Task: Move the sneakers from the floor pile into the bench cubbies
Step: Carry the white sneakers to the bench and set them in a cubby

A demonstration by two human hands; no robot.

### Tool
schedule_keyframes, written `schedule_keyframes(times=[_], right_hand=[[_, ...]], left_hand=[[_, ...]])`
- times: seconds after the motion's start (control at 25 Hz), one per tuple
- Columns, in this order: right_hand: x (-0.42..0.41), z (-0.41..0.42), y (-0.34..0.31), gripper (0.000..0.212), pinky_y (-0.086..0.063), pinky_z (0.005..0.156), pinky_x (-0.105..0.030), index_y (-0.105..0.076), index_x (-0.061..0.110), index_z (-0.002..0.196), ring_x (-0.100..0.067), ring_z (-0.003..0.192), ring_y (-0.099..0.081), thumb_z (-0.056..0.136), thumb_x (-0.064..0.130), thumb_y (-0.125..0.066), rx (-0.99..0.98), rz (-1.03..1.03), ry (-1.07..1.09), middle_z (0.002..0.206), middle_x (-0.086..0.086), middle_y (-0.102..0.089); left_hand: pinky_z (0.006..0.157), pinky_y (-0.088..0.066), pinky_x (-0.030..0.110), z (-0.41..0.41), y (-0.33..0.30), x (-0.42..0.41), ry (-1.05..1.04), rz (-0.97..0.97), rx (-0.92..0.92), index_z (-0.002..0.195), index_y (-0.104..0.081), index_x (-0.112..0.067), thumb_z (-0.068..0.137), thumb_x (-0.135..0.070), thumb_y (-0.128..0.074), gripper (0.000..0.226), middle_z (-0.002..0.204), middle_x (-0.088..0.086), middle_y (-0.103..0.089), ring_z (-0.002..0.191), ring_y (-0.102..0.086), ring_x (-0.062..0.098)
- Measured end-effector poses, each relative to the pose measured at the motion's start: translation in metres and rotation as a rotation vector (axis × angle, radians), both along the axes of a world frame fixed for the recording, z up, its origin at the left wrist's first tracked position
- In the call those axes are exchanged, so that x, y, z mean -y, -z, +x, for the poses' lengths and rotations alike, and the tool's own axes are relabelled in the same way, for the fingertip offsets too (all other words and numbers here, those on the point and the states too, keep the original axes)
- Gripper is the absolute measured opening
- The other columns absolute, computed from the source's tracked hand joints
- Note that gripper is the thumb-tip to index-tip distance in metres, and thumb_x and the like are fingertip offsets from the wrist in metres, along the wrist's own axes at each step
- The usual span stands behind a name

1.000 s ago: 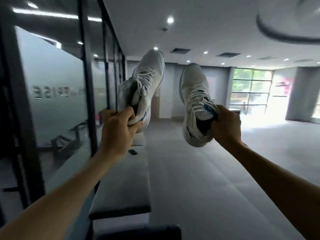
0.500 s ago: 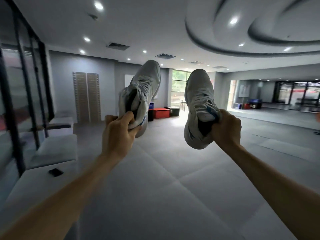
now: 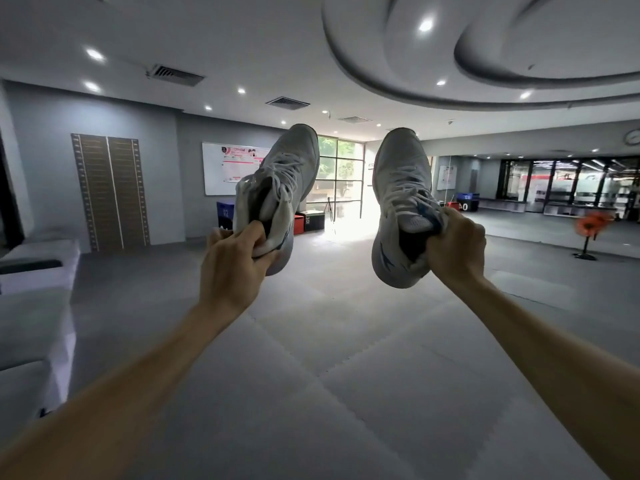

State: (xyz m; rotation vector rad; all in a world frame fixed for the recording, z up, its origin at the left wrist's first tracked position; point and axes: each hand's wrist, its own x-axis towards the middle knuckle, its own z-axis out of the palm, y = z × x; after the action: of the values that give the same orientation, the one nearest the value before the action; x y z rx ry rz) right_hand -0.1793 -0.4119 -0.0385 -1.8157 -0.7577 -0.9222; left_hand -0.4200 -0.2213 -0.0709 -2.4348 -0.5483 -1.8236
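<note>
I hold two white lace-up sneakers with blue accents out in front of me at chest height, toes pointing up and away. My left hand (image 3: 232, 268) grips the left sneaker (image 3: 287, 174) by its heel collar. My right hand (image 3: 453, 251) grips the right sneaker (image 3: 401, 188) by its collar beside the tongue. The padded grey bench (image 3: 34, 327) runs along the left edge of the view; its cubbies are out of sight, as is the floor pile.
Grey foam mats (image 3: 346, 375) cover the open floor ahead. Coloured plyo boxes (image 3: 311, 221) stand against the far wall under a whiteboard (image 3: 225, 168). An orange fan (image 3: 588, 233) stands at the right, with a glass partition behind it. A dark small object (image 3: 31, 265) lies on the bench.
My view has swung to the right, from the glass wall and bench towards the open room. Both hands keep the sneakers raised in the same grip.
</note>
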Motion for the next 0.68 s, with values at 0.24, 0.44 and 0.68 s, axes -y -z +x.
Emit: schedule_keyframes(times=[0.24,0.44,0.68], right_hand=[[-0.093,0.134,-0.018,0.021,-0.03,0.059,-0.028,-0.062,0.002,0.088,-0.026,0.062,-0.042,0.072,-0.006,-0.05,0.004,0.007,-0.082,0.077,-0.022,-0.065],[-0.187,0.212,-0.01,0.018,-0.032,0.059,-0.027,-0.063,-0.003,0.087,-0.025,0.061,-0.043,0.075,-0.01,-0.051,0.022,0.02,-0.14,0.076,-0.023,-0.065],[-0.342,0.294,-0.007,0.018,-0.034,0.06,-0.029,-0.063,-0.001,0.085,-0.028,0.061,-0.045,0.074,-0.007,-0.051,0.012,0.004,-0.168,0.076,-0.022,-0.065]], left_hand=[[0.06,-0.035,0.032,0.127,-0.017,-0.073,-0.021,0.007,0.045,0.072,-0.039,-0.02,0.072,-0.025,-0.081,0.042,0.061,-0.012,-0.045,0.072,-0.045,0.028],[0.062,-0.04,0.035,0.2,-0.012,-0.16,-0.057,0.006,0.058,0.071,-0.04,-0.02,0.073,-0.026,-0.08,0.041,0.058,-0.016,-0.04,0.073,-0.047,0.029],[0.062,-0.038,0.034,0.27,-0.014,-0.311,-0.08,-0.043,0.077,0.07,-0.041,-0.02,0.07,-0.027,-0.082,0.041,0.055,-0.017,-0.041,0.071,-0.044,0.027]])
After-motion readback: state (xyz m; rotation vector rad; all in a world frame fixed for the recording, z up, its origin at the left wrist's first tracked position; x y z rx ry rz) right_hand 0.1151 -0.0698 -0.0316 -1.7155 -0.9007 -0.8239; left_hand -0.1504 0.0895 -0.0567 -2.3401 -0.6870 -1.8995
